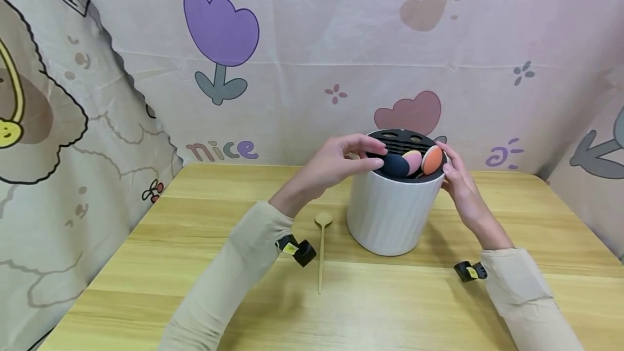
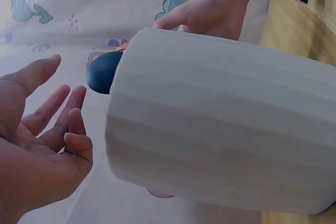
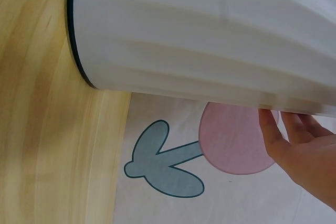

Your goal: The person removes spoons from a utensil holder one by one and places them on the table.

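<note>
A white ribbed utensil holder [image 1: 395, 213] with a black slotted top [image 1: 404, 142] stands on the table. Out of its top stick a dark blue rounded end [image 1: 395, 166], a pink one [image 1: 413, 161] and an orange one [image 1: 432, 160]. My left hand [image 1: 341, 158] is beside the dark blue end; the left wrist view shows a gap between them, with nothing in the spread fingers. At the holder's right, my right hand [image 1: 460, 186] touches the upper side near the rim, its fingertips [image 3: 268, 121] against the white wall.
A slim wooden spoon [image 1: 322, 248] lies on the wooden table [image 1: 390, 307], left of the holder, its bowl toward the back. Behind the table hangs a printed cloth [image 1: 302, 31]; another printed cloth [image 1: 112, 177] hangs along the left side.
</note>
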`<state>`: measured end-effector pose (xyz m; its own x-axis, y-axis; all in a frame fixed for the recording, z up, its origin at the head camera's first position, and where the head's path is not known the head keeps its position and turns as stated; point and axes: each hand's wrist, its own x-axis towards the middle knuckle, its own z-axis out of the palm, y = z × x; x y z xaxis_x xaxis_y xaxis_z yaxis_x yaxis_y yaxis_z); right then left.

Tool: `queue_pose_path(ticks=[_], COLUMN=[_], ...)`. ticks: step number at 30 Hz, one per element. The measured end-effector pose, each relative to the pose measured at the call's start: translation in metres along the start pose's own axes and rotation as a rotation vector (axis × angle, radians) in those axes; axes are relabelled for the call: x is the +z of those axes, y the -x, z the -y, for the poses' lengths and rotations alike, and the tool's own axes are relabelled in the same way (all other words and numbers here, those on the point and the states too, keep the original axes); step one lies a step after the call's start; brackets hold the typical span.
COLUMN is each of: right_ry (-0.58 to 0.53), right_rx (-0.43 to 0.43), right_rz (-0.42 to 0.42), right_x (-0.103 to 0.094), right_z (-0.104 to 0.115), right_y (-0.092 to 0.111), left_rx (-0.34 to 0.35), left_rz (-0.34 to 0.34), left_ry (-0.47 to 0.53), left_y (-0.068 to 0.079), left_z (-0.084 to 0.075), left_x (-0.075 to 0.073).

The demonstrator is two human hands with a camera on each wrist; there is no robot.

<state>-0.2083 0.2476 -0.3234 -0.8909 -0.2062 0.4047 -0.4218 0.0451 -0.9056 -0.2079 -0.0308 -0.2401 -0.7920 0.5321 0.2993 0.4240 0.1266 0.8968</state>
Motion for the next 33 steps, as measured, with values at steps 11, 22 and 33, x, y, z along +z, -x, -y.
queue_pose_path(ticks=[11,22,33], right_ry=[0.011,0.015,0.011], right_rx=[-0.006,-0.016,-0.007], right_rz=[0.000,0.006,0.005], right_x=[0.000,0.000,0.001], right_z=[0.001,0.001,0.001], right_y=[0.000,0.001,0.001], left_rx=[-0.115,-0.162,-0.204], left_rz=[0.099,0.090,0.069], left_ry=[0.001,-0.103,-0.138], left_y=[-0.016,-0.020,-0.021], left_z=[-0.012,-0.006,-0.008], left_x=[0.005,0.012,0.011])
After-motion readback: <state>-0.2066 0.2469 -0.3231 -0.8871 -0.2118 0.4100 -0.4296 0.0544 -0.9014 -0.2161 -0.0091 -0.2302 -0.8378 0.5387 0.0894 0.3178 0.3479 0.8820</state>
